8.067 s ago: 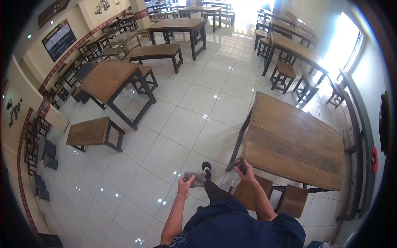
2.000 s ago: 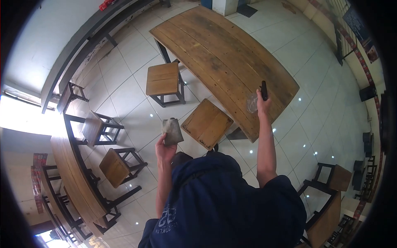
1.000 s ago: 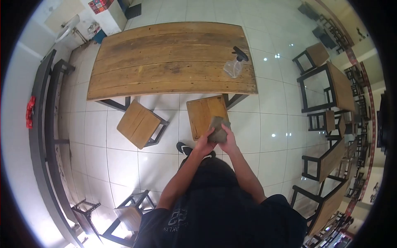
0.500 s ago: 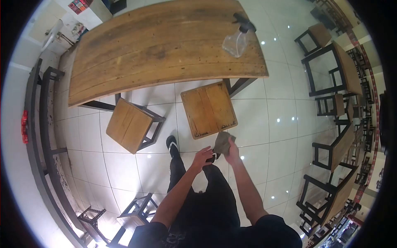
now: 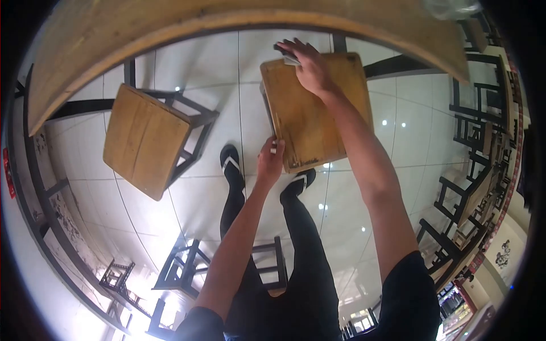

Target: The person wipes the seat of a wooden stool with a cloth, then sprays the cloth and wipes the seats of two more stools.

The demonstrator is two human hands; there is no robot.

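Note:
A square wooden stool with worn edges stands in front of me, near the table. My left hand is closed around the near left part of its seat edge. At the seat's far left corner, my right hand holds a folded grey-brown cloth against the wood. Its fingers lie over the cloth and hide most of it.
The big wooden table curves across the top, with a clear spray bottle cut off at the frame edge. A second stool stands to the left. More tables and stools line the right side.
My view has moved closer to the table. My right hand has carried the cloth forward onto the stool seat, and my left hand has left the cloth and taken the stool's edge.

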